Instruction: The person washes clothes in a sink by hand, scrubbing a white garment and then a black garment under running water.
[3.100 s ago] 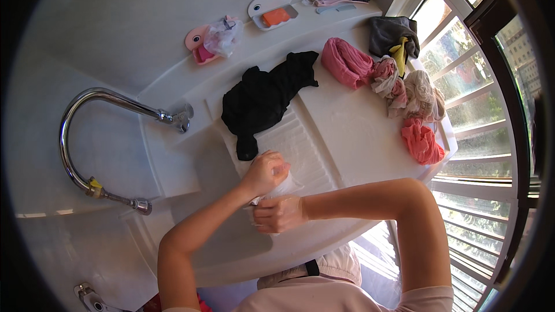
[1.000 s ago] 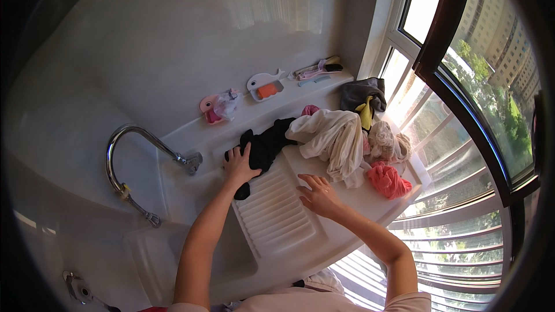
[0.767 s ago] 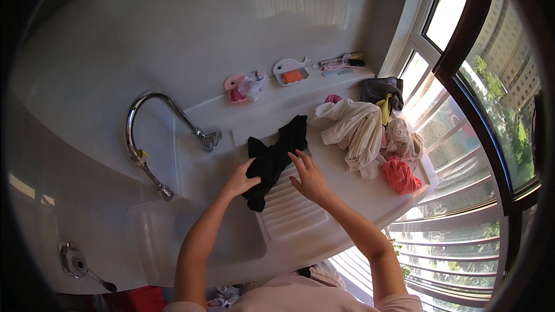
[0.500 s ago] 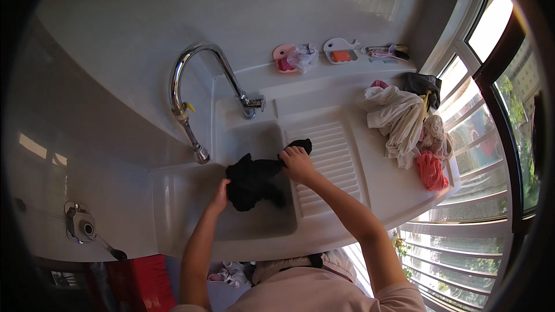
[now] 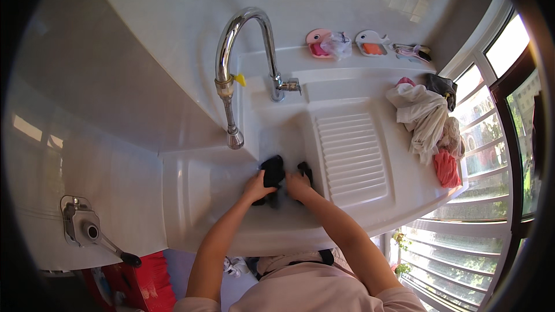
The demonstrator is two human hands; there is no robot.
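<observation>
Fingers of our left hand [image 5: 255, 188] are curled around a bunched black cloth [image 5: 273, 169] down in the white sink [image 5: 283, 219], the thumb laid against its near side. Our right hand [image 5: 297, 185] is just beside it with bent fingers closed on another dark part of the same cloth; their tips are hidden, and we cannot tell how the parts join between our hands. All this shows in the head view, where we look down on both forearms. To the right of the cloth lies the ribbed washboard [image 5: 352, 153], and past it the white bench [image 5: 403, 182] carries a heap at its far right: a white cloth [image 5: 425, 108], a dark grey cloth [image 5: 443, 86] and a coral cloth [image 5: 447, 169]. Beyond the sink the chrome tap [image 5: 247, 17] arches over, its nozzle [image 5: 235, 140] hanging left of our hands. On the back ledge we see a pink soap dish [image 5: 315, 35] partly covered by a clear bag [image 5: 339, 45], and a white one [image 5: 366, 36] with an orange soap [image 5: 372, 49] in it.
</observation>
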